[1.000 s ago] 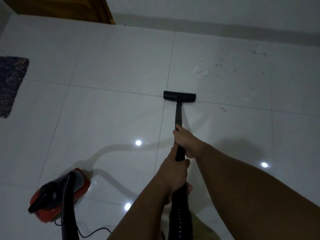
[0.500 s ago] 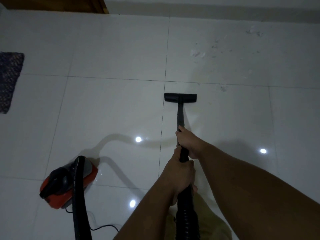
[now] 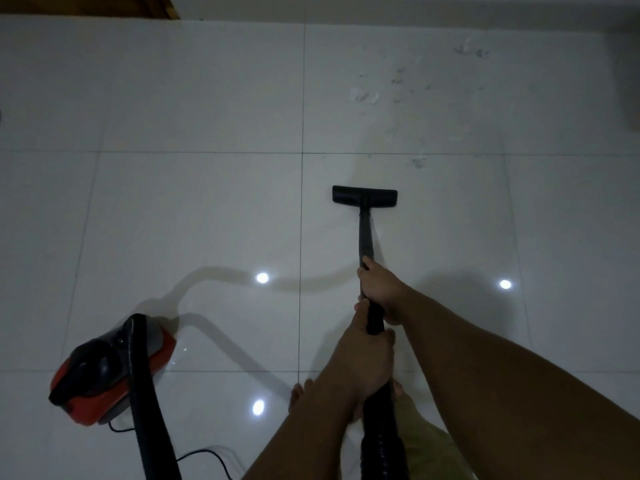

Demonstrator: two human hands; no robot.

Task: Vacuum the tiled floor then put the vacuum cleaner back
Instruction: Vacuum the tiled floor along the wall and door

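A black vacuum wand runs from my hands to a flat black floor nozzle resting on the white tiled floor. My right hand grips the wand higher up, fingers curled round it. Just below, my left hand grips the wand where the ribbed black hose begins. The red and black canister vacuum sits on the floor at lower left, with its hose rising over it. Pale scraps of litter lie scattered beyond the nozzle, upper right.
A thin black power cord trails on the floor by the canister. A wooden door edge shows at top left, and a wall skirting runs along the top. My bare toes show beside my left forearm.
The nozzle has been drawn back towards me, away from the tile joint and the litter. The view has shifted, so the dark mat at the left is out of sight.
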